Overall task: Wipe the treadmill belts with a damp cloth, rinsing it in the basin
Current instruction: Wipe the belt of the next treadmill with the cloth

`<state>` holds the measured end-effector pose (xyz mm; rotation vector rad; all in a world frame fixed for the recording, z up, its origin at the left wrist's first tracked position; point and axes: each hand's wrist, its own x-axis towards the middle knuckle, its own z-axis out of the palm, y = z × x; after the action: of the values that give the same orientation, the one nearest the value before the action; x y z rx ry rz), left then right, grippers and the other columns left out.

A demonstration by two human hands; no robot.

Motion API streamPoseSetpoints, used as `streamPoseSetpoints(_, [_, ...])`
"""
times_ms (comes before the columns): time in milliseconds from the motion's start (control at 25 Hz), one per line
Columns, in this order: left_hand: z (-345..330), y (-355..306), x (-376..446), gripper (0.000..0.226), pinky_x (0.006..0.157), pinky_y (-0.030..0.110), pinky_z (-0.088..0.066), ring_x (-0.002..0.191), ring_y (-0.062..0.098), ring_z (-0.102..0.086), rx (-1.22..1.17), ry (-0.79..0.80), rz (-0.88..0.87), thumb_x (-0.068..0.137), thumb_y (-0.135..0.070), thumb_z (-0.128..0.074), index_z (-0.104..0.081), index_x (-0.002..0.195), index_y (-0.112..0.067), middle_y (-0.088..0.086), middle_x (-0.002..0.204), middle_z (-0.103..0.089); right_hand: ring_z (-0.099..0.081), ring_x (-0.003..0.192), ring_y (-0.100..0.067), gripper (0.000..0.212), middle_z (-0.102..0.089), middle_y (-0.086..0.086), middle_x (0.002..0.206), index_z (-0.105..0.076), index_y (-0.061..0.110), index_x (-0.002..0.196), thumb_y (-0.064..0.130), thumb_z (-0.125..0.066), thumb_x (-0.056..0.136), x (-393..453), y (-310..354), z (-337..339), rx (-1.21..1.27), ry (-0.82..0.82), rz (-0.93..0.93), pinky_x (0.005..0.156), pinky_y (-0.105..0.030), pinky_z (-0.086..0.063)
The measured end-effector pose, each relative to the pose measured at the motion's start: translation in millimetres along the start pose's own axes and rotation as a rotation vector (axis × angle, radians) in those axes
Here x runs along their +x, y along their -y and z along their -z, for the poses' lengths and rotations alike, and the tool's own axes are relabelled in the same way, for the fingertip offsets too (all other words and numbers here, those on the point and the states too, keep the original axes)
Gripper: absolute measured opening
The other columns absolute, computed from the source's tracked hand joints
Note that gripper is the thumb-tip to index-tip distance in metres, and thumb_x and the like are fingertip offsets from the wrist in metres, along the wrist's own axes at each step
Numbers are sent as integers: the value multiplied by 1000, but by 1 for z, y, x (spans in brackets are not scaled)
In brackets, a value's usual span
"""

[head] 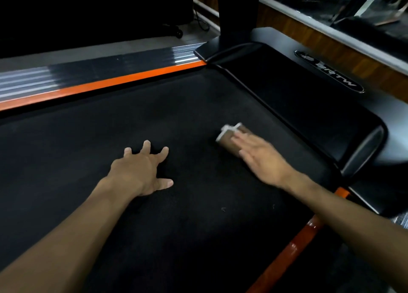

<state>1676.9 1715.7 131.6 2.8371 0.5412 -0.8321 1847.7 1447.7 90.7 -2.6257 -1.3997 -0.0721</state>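
- Treadmill belt [154, 120]: black, matte, finely textured; it fills most of the view and carries both hands.
- Cloth [229, 134]: brown with a pale edge, folded small, lying flat on the belt near its front edge, just short of the motor cover [298, 107].
- Right hand [258, 153]: fingers straight and together, laid flat on the cloth and pressing it to the belt; motion-blurred, so finer detail of the grip cannot be told.
- Left hand [141, 171]: fingers spread wide, fingertips and thumb braced on the bare belt, holding nothing; well apart from the cloth.
- Motor cover: glossy black hood across the front edge of the belt, with a darker inset panel.
- Logo badge [329, 72]: oval plate on the cover; pale lettering, seen upside down and blurred, not reliably legible.
- Upright post [238, 12]: black column rising from the front left corner of the cover.
- Left side rail [99, 72]: ribbed dark-and-silver footplate along the left edge, lined by an orange strip [123, 81].
- Right orange strip [293, 246]: runs along the right edge, partly crossed by the right forearm.
- Room: dim; grey floor beyond the left rail, a dark cable [202, 22], a wood-panelled wall base [331, 39] behind the cover.
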Motion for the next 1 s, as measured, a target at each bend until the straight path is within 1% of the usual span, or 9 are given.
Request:
streamPoseSetpoints(120, [0, 1, 2, 90, 107, 54, -35, 147, 42, -5, 0, 7, 10, 86, -68, -51, 7, 151, -47, -1, 163, 13, -48, 131, -39, 39, -47, -22, 145, -55, -3, 132, 13, -43, 98, 11, -62, 10, -15, -94, -434, 111, -43, -35])
streamPoseSetpoints(200, [2, 0, 2, 89, 107, 55, -35, 147, 42, -5, -1, 18, 12, 86, -68, -51, 7, 151, -47, -1, 163, 13, -42, 134, -37, 41, -41, -17, 151, -53, 0, 135, 15, -42, 98, 21, -47, 8, -23, -55, -591, 109, -46, -36])
streamPoseSetpoints(360, [1, 1, 1, 89, 110, 55, -32, 148, 41, -4, -7, 21, 12, 86, -68, -51, 7, 150, -48, -3, 162, 14, -53, 126, -35, 47, -46, -12, 148, -57, 6, 133, 14, -42, 90, -10, 49, -9, 15, -60, -236, 100, -51, -46])
streamPoseSetpoints(480, [1, 1, -1, 88, 110, 54, -32, 148, 40, -3, -3, 14, 6, 86, -69, -49, 8, 150, -48, -3, 162, 15, -33, 142, -19, 47, -36, -1, 156, -47, 16, 144, 12, -44, 97, -44, 72, 1, 135, 55, -87, 117, -38, -26])
streamPoseSetpoints(560, [1, 1, -1, 88, 109, 54, -33, 148, 40, -3, -5, 12, 11, 86, -69, -49, 8, 150, -48, -3, 162, 15, -39, 139, -25, 47, -41, -9, 152, -52, 8, 140, 9, -43, 93, -51, 37, 2, 57, 12, -85, 118, -35, -25])
streamPoseSetpoints(680, [0, 1, 0, 89, 109, 54, -33, 148, 40, -4, 2, 8, 10, 86, -69, -50, 7, 150, -48, -3, 162, 13, -43, 135, -39, 42, -45, -21, 147, -53, -3, 134, -1, -45, 93, -43, -33, 13, 6, -46, -426, 116, -43, -30])
streamPoseSetpoints(800, [1, 2, 1, 89, 109, 54, -33, 148, 41, -5, -5, 6, 11, 85, -69, -51, 6, 150, -48, -3, 163, 12, -46, 124, -38, 33, -48, -11, 138, -57, 6, 117, 7, -40, 89, -28, -31, 18, -28, -65, -750, 100, -49, -42])
streamPoseSetpoints(880, [1, 1, 1, 89, 109, 55, -33, 148, 40, -5, -3, 10, 14, 85, -69, -50, 7, 150, -48, -3, 162, 13, -51, 116, -37, 45, -45, -8, 146, -58, 8, 118, 17, -33, 83, -30, 12, 7, -69, -115, -619, 92, -48, -48])
streamPoseSetpoints(1000, [-2, 1, 2, 88, 109, 54, -33, 148, 40, -4, 8, 5, 18, 85, -70, -49, 8, 150, -49, -4, 162, 14, -48, 129, -29, 56, -45, -6, 150, -56, 12, 135, 17, -33, 85, -62, 93, -9, 31, -60, -255, 105, -46, -43])
